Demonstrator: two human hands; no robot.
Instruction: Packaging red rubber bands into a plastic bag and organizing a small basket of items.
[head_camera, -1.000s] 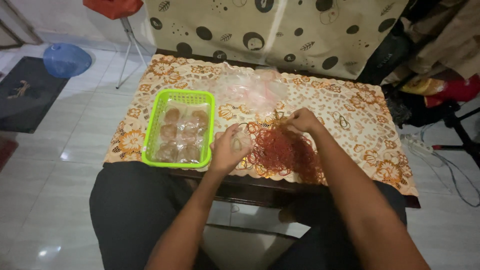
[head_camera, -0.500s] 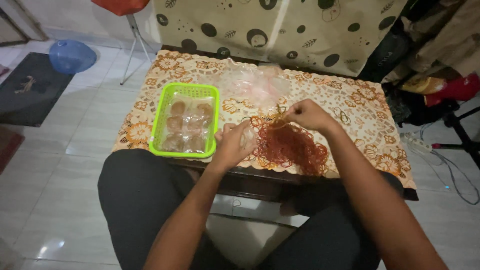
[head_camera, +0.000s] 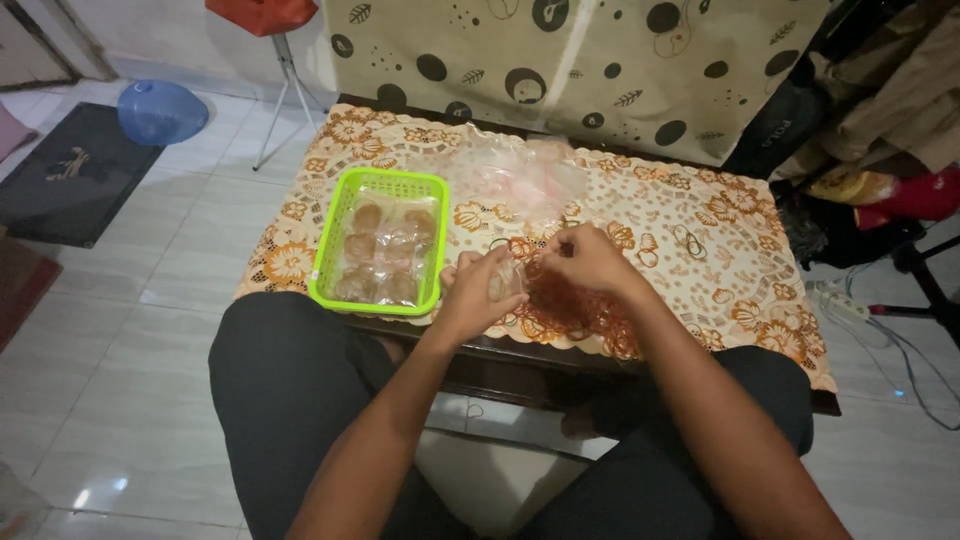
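My left hand (head_camera: 472, 293) grips a small clear plastic packet (head_camera: 506, 281) just above the near edge of the low table (head_camera: 700, 215). My right hand (head_camera: 588, 259) is closed beside it, fingertips pinching at the packet's top; a rubber band in those fingers is too small to make out. Under and to the right of both hands lies a heap of red rubber bands (head_camera: 575, 308). Left of my left hand stands a green plastic basket (head_camera: 341, 226) holding several clear packets of brown food.
A pile of empty clear plastic bags (head_camera: 510, 175) lies at the table's far middle. A few loose rubber bands (head_camera: 686, 240) lie to the right. A blue bowl-shaped lid (head_camera: 160, 110) and dark mat (head_camera: 70, 175) are on the tiled floor, left. Cables and clutter are right.
My right hand has come in from above the rubber band heap to meet the left hand at the packet. The view has shifted slightly.
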